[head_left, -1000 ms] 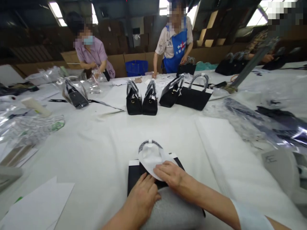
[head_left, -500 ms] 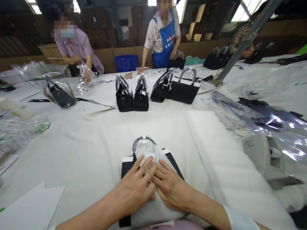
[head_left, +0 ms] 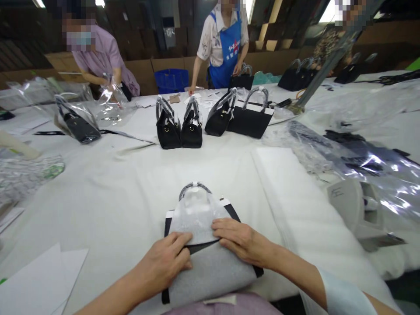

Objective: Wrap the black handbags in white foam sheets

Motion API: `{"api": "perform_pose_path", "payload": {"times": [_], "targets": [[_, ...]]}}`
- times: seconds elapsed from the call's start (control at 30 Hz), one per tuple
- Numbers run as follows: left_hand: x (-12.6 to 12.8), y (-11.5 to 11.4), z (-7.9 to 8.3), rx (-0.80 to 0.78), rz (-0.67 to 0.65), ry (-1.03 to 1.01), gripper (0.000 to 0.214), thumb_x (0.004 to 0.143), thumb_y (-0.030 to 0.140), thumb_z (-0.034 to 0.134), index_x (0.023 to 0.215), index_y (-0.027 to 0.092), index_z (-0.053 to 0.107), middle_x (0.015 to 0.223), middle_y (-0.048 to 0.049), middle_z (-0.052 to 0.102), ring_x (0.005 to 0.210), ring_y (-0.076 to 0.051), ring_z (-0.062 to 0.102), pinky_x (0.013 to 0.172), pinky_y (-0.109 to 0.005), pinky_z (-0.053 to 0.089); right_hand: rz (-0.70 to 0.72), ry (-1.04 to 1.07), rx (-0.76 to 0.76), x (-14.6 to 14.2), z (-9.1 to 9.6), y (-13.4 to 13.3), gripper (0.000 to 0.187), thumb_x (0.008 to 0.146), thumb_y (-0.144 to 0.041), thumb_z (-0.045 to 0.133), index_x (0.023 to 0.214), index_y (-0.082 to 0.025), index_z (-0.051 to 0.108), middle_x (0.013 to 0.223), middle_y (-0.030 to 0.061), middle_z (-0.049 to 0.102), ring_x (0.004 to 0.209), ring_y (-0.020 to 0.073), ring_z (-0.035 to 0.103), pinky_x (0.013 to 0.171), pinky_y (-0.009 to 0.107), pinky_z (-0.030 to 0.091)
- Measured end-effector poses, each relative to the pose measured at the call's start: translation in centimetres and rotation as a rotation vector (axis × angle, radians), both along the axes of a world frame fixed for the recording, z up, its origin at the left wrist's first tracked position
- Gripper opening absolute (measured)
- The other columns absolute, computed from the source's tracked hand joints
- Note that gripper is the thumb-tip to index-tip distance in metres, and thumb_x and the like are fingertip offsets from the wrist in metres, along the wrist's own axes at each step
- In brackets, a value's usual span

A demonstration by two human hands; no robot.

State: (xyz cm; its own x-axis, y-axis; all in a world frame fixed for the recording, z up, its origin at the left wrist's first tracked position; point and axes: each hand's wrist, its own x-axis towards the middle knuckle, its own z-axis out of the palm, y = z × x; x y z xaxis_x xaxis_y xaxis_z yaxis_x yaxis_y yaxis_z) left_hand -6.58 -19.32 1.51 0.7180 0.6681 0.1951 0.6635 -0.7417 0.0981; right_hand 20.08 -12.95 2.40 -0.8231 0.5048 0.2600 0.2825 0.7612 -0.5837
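A black handbag (head_left: 236,211) lies on the table close to my body, its wrapped handle (head_left: 195,185) pointing away from me. Thin white sheet material covers its front: an upper piece (head_left: 193,225) lies over the handle, and a lower piece (head_left: 213,273) spreads across the body. A dark strip of the bag shows between them. My left hand (head_left: 167,260) rests at the left of that gap, fingers slightly bent, thumb apart. On the right, my right hand (head_left: 243,240) presses its outstretched fingers on the upper piece.
Several black handbags, including one (head_left: 192,129), stand across the table. A stack of white foam sheets (head_left: 315,218) and a tape dispenser (head_left: 351,210) are at right. White papers (head_left: 39,280) lie at left. Co-workers (head_left: 226,43) stand beyond; a metal post (head_left: 328,70) rises far right.
My hands have moved apart, left hand toward the lower left and right hand slightly right. The upper white piece now lies flatter, with the dark strip exposed below it.
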Motion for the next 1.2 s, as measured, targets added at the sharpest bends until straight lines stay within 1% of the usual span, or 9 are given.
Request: {"api": "perform_pose_path", "payload": {"times": [0.13, 0.23, 0.43, 0.63, 0.73, 0.83, 0.9, 1.07, 1.2], "targets": [[-0.7, -1.7, -1.6, 0.033, 0.068, -0.226, 0.007, 0.092, 0.018, 0.049, 0.085, 0.018, 0.049, 0.106, -0.0065, 0.066, 0.098, -0.018, 0.059, 0.083, -0.030, 0.052, 0.015, -0.108, -0.089, 0.3, 1.4, 0.1, 0.036, 0.081, -0.041, 0.069, 0.107, -0.017, 0.065, 0.121, 0.0130, 0.058, 0.111, 0.0239, 0.057, 0.096, 0.037, 0.049], [-0.3, -1.2, -1.7, 0.008, 0.143, -0.266, 0.007, 0.094, 0.021, 0.046, 0.087, 0.019, 0.048, 0.098, -0.0025, 0.067, 0.081, -0.016, 0.060, 0.068, -0.028, 0.049, 0.043, -0.109, -0.065, 0.1, 1.6, 0.6, 0.017, 0.089, -0.033, 0.060, 0.085, -0.016, 0.065, 0.114, 0.0118, 0.060, 0.102, 0.0206, 0.060, 0.090, 0.033, 0.051], [0.9, 0.2, -1.1, -0.243, 0.358, -0.191, 0.017, 0.098, 0.028, 0.034, 0.087, 0.022, 0.046, 0.085, -0.0006, 0.058, 0.073, -0.016, 0.057, 0.062, -0.029, 0.044, -0.095, -0.106, 0.083, -0.6, 0.0, 0.1, 0.023, 0.098, -0.028, 0.040, 0.087, -0.017, 0.056, 0.087, 0.0074, 0.062, 0.081, 0.0173, 0.059, 0.076, 0.031, 0.051], [1.7, 0.8, -0.4, -0.480, 0.385, -0.213, 0.024, 0.098, 0.027, 0.026, 0.081, 0.020, 0.042, 0.089, -0.0026, 0.047, 0.078, -0.016, 0.051, 0.074, -0.034, 0.045, -0.197, -0.185, 0.134, -1.5, -0.7, -0.1, 0.021, 0.096, -0.026, 0.044, 0.079, -0.017, 0.052, 0.085, 0.0070, 0.055, 0.076, 0.0176, 0.053, 0.070, 0.031, 0.048], [1.3, 0.8, 0.2, -0.551, 0.375, -0.262, 0.026, 0.094, 0.042, 0.041, 0.081, 0.020, 0.045, 0.097, -0.0041, 0.046, 0.086, -0.018, 0.049, 0.079, -0.036, 0.046, -0.195, -0.220, 0.124, -1.8, -0.6, 0.3, 0.019, 0.093, -0.027, 0.050, 0.077, -0.017, 0.052, 0.087, 0.0072, 0.054, 0.079, 0.0186, 0.051, 0.072, 0.033, 0.048], [0.5, 0.5, 0.6, -0.442, 0.423, -0.203, 0.053, 0.064, 0.066, 0.070, 0.083, 0.021, 0.051, 0.114, -0.0078, 0.044, 0.102, -0.029, 0.045, 0.086, -0.048, 0.045, -0.195, -0.238, 0.108, -1.8, -0.5, 0.6, 0.018, 0.092, -0.027, 0.052, 0.077, -0.017, 0.052, 0.088, 0.0075, 0.053, 0.080, 0.0189, 0.050, 0.072, 0.034, 0.048], [-0.1, 0.2, 0.5, -0.379, 0.468, -0.211, 0.062, 0.054, 0.066, 0.077, 0.090, 0.022, 0.052, 0.120, -0.0093, 0.043, 0.107, -0.033, 0.043, 0.089, -0.052, 0.043, -0.195, -0.227, 0.103, -1.7, -0.6, 0.7, 0.017, 0.092, -0.025, 0.050, 0.077, -0.017, 0.052, 0.088, 0.0075, 0.052, 0.080, 0.0189, 0.050, 0.072, 0.034, 0.047], [-0.6, -0.4, 0.2, -0.398, 0.445, -0.266, 0.045, 0.080, 0.049, 0.063, 0.114, 0.023, 0.049, 0.117, -0.0092, 0.049, 0.105, -0.028, 0.046, 0.089, -0.047, 0.044, -0.212, -0.163, 0.102, -1.6, -0.9, 0.3, 0.018, 0.094, -0.024, 0.046, 0.079, -0.017, 0.053, 0.087, 0.0069, 0.052, 0.079, 0.0189, 0.049, 0.071, 0.033, 0.046], [-0.3, -1.5, 0.3, -0.409, 0.413, -0.262, 0.044, 0.081, 0.052, 0.060, 0.112, 0.022, 0.050, 0.114, -0.0087, 0.051, 0.102, -0.027, 0.048, 0.088, -0.047, 0.044, -0.242, -0.102, 0.105, -1.5, -1.3, -0.3, 0.020, 0.095, -0.025, 0.044, 0.079, -0.017, 0.053, 0.086, 0.0063, 0.051, 0.078, 0.0186, 0.050, 0.072, 0.033, 0.047]]}}
